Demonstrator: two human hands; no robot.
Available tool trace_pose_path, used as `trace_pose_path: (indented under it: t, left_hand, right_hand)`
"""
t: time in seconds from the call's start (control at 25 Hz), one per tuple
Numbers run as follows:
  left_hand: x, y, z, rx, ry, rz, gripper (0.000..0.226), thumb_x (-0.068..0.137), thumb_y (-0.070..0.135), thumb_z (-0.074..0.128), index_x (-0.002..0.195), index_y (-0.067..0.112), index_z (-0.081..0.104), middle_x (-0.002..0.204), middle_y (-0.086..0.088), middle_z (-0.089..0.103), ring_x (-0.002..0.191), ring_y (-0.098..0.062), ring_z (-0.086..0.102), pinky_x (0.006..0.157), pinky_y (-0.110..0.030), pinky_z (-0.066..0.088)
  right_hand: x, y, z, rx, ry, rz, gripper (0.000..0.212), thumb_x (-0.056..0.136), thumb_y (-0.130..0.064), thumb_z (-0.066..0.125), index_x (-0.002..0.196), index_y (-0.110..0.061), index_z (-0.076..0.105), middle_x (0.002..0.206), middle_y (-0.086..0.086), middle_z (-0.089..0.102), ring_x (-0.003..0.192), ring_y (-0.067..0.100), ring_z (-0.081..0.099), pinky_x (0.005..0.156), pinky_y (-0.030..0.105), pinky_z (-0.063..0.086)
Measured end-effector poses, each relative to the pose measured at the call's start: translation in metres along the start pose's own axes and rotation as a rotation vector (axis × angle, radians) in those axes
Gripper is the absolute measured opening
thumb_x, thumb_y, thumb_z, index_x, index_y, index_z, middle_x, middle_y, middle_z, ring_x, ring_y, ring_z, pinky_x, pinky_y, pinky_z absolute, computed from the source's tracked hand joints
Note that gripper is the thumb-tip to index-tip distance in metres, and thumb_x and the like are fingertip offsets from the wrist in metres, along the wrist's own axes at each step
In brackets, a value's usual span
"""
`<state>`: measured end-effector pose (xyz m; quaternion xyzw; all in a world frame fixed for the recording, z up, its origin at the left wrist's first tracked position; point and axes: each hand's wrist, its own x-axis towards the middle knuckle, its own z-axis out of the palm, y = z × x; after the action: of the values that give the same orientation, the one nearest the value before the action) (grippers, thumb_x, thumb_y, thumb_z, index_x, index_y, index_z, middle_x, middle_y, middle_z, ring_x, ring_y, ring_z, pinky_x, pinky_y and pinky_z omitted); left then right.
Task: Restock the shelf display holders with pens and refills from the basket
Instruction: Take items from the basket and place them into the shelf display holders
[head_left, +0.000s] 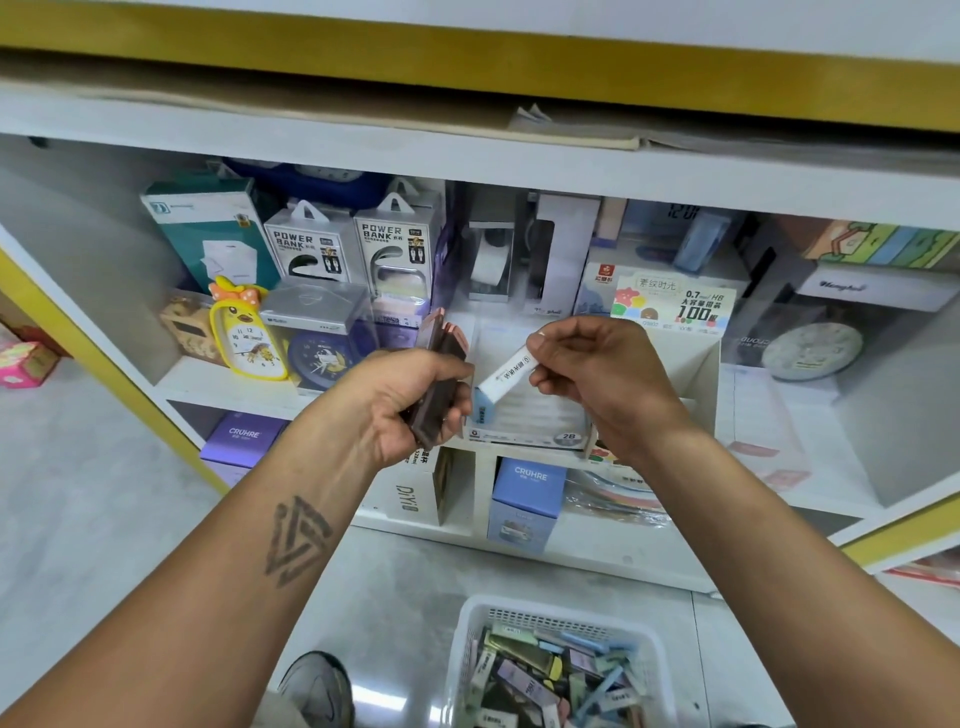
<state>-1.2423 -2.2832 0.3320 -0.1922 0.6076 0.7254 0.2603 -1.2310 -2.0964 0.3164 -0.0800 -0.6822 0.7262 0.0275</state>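
Refill case (503, 383): slim, white label, blue end, right-hand pinch.

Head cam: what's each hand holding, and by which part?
Left hand grips a stack of dark brown refill packs around its lower half. Right hand pinches a white-and-blue refill pack at its upper white end.

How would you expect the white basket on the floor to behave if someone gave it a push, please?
The basket would probably slide rather than tip: it sits low and wide on a smooth, glossy floor. It likely feels light, being perforated plastic filled with small refill packs. The loose packs would probably shift about.
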Motion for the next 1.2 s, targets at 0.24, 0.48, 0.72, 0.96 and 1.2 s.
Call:
trace_pose_path:
  t: [0.24, 0.48, 0.72, 0.96, 1.2]
  left_hand:
    - [0.0, 0.004, -0.002, -0.048, -0.054, -0.003, 0.004, 0.088, 0.016, 0.062, 0.088, 0.015, 0.059, 0.069, -0.009, 0.056, 0.049, -0.016, 0.05, 0.041, -0.016, 0.037]
    - [0.003, 0.003, -0.006, -0.128, -0.019, 0.018, 0.012, 0.088, 0.008, 0.061, 0.099, 0.009, 0.059, 0.074, -0.013, 0.055, 0.052, -0.021, 0.058, 0.042, -0.021, 0.044]
    - [0.002, 0.004, -0.002, -0.124, -0.036, 0.018, 0.013, 0.089, 0.01, 0.061, 0.102, 0.008, 0.059, 0.073, -0.012, 0.055, 0.05, -0.02, 0.057, 0.041, -0.02, 0.044]
    - [0.0, 0.004, -0.001, -0.107, -0.036, 0.022, 0.013, 0.09, 0.009, 0.059, 0.103, 0.006, 0.057, 0.074, -0.014, 0.055, 0.051, -0.02, 0.058, 0.04, -0.021, 0.044]
    - [0.0, 0.003, 0.0, -0.109, -0.038, 0.017, 0.017, 0.09, 0.01, 0.06, 0.106, 0.007, 0.058, 0.08, -0.013, 0.055, 0.052, -0.02, 0.058, 0.04, -0.021, 0.044]
  right_hand:
    - [0.002, 0.007, -0.009, -0.529, 0.033, -0.198, 0.01, 0.093, -0.002, 0.065, 0.095, -0.012, 0.064, 0.081, 0.009, 0.071, 0.066, 0.019, 0.073, 0.073, 0.04, 0.062]
    - [-0.005, 0.019, -0.007, -0.774, -0.04, -0.279, 0.013, 0.095, -0.007, 0.061, 0.099, -0.019, 0.065, 0.086, -0.001, 0.07, 0.076, 0.012, 0.071, 0.076, 0.041, 0.06]
    - [-0.004, 0.015, -0.01, -0.676, -0.102, -0.209, 0.016, 0.086, -0.003, 0.07, 0.086, -0.019, 0.067, 0.085, -0.001, 0.071, 0.078, 0.01, 0.072, 0.076, 0.037, 0.06]
    - [-0.009, 0.022, -0.018, -0.919, -0.258, -0.236, 0.02, 0.083, 0.005, 0.067, 0.091, -0.012, 0.07, 0.096, 0.0, 0.069, 0.088, 0.014, 0.067, 0.086, 0.036, 0.057]
    - [-0.005, 0.023, -0.018, -0.889, -0.2, -0.247, 0.013, 0.088, -0.011, 0.072, 0.092, -0.024, 0.073, 0.082, -0.016, 0.067, 0.08, -0.005, 0.066, 0.07, 0.008, 0.05]
